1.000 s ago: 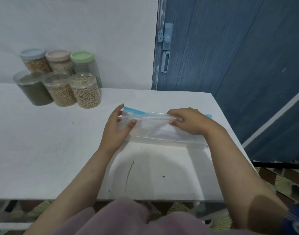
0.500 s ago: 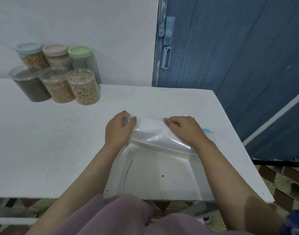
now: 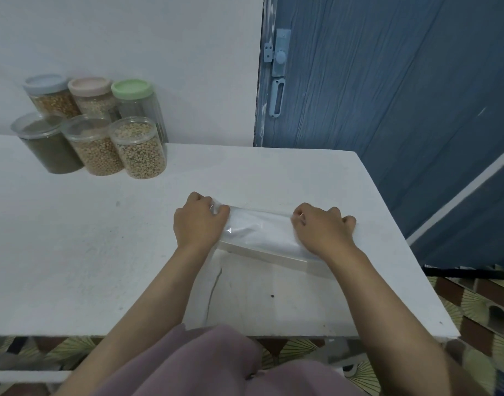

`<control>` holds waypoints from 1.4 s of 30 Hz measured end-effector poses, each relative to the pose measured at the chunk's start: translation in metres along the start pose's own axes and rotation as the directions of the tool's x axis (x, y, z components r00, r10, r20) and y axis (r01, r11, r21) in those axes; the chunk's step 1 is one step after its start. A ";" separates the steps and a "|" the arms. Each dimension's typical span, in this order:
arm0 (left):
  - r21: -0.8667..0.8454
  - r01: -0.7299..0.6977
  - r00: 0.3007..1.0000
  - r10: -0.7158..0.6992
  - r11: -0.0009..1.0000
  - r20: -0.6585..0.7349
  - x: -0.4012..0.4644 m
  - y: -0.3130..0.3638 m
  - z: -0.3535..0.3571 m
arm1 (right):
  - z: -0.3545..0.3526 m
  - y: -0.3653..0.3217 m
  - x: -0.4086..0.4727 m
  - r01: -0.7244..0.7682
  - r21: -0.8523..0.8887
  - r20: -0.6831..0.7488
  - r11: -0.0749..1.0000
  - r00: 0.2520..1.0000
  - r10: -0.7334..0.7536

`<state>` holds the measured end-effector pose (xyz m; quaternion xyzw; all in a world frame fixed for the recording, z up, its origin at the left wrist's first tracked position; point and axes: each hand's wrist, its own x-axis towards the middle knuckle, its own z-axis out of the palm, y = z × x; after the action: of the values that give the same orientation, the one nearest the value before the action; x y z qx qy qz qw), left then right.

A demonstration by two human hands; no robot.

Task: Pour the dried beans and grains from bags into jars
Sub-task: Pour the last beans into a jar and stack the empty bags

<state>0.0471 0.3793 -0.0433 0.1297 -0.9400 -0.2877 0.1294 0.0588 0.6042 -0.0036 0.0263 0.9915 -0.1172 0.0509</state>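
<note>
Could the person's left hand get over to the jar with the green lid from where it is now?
Probably yes, once it lets go: the left hand is gripping the clear plastic bag. The green-lidded jar stands in the back row, behind an open jar of beans, so reaching over that is needed.

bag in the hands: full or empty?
Empty, as far as shows. The clear bag lies flat on the table, with no beans or grains visible through it, between the left hand and right hand.

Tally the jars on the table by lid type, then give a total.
Jars with coloured lids, back row (blue, pink, green): 3
Jars with clear tops, front row (first, second, third): 3
Total: 6
</note>
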 end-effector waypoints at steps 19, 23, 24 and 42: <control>0.279 -0.050 0.997 0.063 0.959 -0.036 -0.009 -0.009 -0.009 | 0.020 0.000 -0.011 -0.013 -0.046 -0.143 0.999 0.990 0.007; 0.291 -0.063 0.991 0.094 0.955 -0.095 -0.019 -0.008 -0.005 | 0.033 0.005 -0.009 0.067 0.055 -0.182 0.996 0.982 -0.056; 0.285 -0.070 0.987 0.109 0.956 -0.121 -0.022 -0.008 -0.004 | 0.032 0.007 -0.008 0.088 0.122 -0.181 0.989 0.981 -0.066; 0.338 -0.131 0.974 0.185 0.932 -0.131 -0.019 -0.012 -0.002 | -0.016 0.011 0.012 0.077 0.008 0.247 0.997 0.966 -0.077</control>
<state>0.0677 0.3748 -0.0522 0.0958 -0.9686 -0.1052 0.2040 0.0461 0.6195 0.0082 -0.0271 0.9777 -0.1206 0.1696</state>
